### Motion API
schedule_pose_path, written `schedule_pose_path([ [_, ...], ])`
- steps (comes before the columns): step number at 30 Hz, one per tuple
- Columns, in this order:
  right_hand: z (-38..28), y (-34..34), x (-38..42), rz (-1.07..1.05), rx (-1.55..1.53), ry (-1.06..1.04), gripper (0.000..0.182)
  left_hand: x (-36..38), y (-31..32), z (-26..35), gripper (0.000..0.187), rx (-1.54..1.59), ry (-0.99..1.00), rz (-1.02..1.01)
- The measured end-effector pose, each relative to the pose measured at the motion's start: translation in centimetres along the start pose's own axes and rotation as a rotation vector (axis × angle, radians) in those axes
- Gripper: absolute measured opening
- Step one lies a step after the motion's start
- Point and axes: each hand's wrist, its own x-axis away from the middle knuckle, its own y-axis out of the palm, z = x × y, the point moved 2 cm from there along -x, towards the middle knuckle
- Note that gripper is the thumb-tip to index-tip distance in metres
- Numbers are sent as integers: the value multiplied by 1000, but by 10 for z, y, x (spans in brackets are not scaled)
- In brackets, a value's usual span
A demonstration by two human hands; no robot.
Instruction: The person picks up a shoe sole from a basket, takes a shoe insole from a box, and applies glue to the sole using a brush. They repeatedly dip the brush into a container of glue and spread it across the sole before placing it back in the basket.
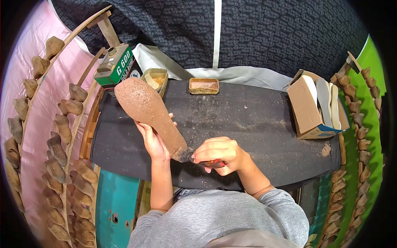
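Sole (144,99), likely light and stiff, best held mid-length, rests center-left in my left hand (155,144), my right hand (222,151) gripping a red-marked object (213,163).

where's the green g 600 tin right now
In the head view, the green G 600 tin stands at the table's far left corner, just left of the open tin with yellowish contents.

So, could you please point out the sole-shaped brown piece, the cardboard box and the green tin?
Sole-shaped brown piece (152,112), head view: the middle of its upward face.
Cardboard box (304,108), head view: its plain brown side wall.
Green tin (120,69), head view: its side with the lettering.
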Motion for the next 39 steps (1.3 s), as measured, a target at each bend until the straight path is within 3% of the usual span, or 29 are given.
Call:
schedule_pose_path([
  [2, -1, 1, -1, 116, 37, -70, 35, -1, 2, 3, 46, -13, 6, 12],
  [13, -1, 1, 2, -5, 43, -36, 34, -8, -1, 6, 44, 81, 82, 40],
  [21, 0, -3, -10, 158, 176, -145, 37, 5, 3, -5, 44, 41, -37, 1],
  [27, -1, 1, 1, -15, 11, -54, 34, -1, -5, -4, 42, 73, -26, 33],
  [39, -4, -13, 6, -7, 0, 56, 32, -1, -6, -8, 37, 187, -87, -20],
])
